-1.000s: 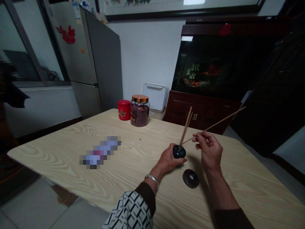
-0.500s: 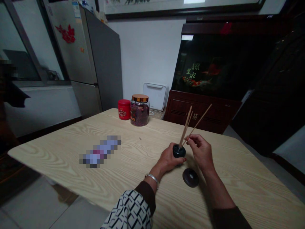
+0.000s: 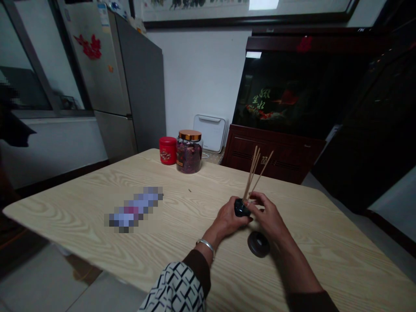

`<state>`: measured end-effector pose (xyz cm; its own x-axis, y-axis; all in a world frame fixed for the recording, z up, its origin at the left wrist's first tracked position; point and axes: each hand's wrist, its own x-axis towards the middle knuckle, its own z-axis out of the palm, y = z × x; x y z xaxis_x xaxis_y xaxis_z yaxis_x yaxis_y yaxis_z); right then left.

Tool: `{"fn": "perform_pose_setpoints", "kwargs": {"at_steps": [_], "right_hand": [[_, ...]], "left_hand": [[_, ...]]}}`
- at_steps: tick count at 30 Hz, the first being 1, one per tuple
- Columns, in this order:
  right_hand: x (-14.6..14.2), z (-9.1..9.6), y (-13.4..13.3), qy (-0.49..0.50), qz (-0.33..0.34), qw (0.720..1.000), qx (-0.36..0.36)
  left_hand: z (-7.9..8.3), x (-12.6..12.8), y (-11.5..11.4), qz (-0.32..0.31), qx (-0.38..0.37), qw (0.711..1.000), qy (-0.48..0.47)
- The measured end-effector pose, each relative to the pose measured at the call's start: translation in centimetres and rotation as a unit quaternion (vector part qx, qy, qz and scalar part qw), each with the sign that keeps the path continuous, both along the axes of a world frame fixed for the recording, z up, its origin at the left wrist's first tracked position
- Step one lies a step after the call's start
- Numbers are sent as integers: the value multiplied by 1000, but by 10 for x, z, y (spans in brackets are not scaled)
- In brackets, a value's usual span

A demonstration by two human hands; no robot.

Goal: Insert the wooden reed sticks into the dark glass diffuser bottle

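The person's left hand [image 3: 226, 216] is curled round a small dark bottle [image 3: 240, 209], thumb along the near side and most of the fingers lost to view behind it. That bottle is over the right half of the wooden table [image 3: 156, 255], on the near side; from here I can't tell whether its base touches the top. A bunch of thin sticks [image 3: 251, 175] rises from the bottle's mouth, close together and leaning a little to the right. One more stick [image 3: 264, 169] slants further right, apart from the bunch at its upper end. The right hand [image 3: 264, 212] is nearly closed, thumb and forefinger pinched on the low part of that slanting stick, right by the mouth; the fingers hide its lower tip, so I can't say how deep it goes.

Just below the hands a dark round cap [image 3: 259, 244] lies on the table, with a hollow or hole in its middle. A silver bracelet [image 3: 207, 248] circles the left wrist, above a brown cuff and a black-and-white patterned sleeve [image 3: 182, 284]. Off to the left lies a long bluish thing [image 3: 133, 210], too blurred to make out. At the far edge a red tin [image 3: 168, 154] stands beside a clear jar [image 3: 189, 157] with a copper-coloured lid and dark reddish contents.
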<state>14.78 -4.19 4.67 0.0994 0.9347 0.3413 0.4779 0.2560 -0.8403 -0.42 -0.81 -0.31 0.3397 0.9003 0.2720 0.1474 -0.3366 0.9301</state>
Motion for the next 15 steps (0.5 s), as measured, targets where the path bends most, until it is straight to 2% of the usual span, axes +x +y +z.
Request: {"fn": "perform_pose_setpoints", "kwargs": {"at_steps": [3, 9, 12, 15], "right_hand": [[-1, -8, 1, -46, 26, 998, -22], [-4, -16, -1, -110, 35, 993, -31], [-1, -19, 4, -128, 30, 991, -29], [6, -24, 21, -159, -3, 987, -17]], "left_hand": [[0, -1, 0, -15, -8, 1000, -6], [-2, -2, 2, -24, 2, 1000, -16], [-6, -5, 4, -8, 36, 999, 0], [-8, -8, 6, 28, 61, 998, 8]]}}
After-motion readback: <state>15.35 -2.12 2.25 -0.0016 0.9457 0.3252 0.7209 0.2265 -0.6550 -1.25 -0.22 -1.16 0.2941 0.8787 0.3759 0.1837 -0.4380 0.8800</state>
